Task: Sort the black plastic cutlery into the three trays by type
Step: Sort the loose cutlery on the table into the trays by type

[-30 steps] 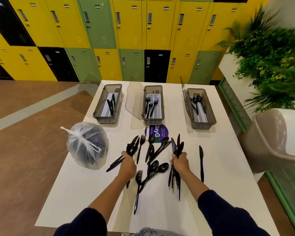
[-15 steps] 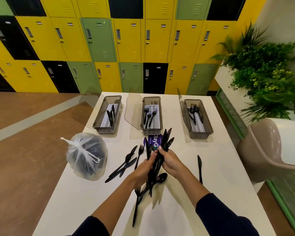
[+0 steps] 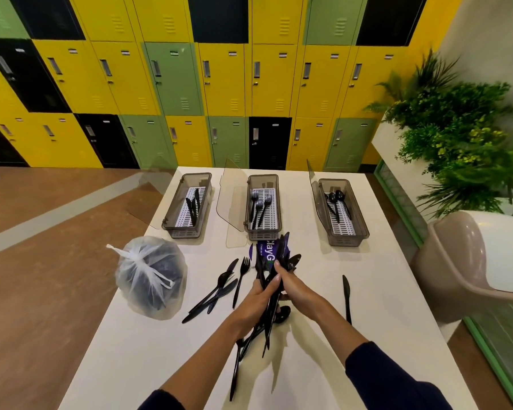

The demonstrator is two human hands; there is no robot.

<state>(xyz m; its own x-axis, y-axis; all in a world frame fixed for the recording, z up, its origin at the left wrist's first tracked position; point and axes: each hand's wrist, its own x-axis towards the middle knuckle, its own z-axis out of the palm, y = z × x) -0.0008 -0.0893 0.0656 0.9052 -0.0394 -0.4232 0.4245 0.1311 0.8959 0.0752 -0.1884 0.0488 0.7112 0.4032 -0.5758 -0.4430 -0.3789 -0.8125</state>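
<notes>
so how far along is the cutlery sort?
Early. Done: a few knives in the left tray, forks in the middle tray, spoons in the right tray. In hand: left grip and right grip clutch a mixed bundle. To do: loose pieces beside them, one knife at right, maybe more in the tied bag.

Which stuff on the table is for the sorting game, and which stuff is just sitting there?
For the job: cutlery bundle gripped by left hand and right hand; loose cutlery; lone knife; knife tray, fork tray, spoon tray.
Just lying about: tied plastic bag, contents unclear; purple sticker; chair; plant; lockers.
</notes>
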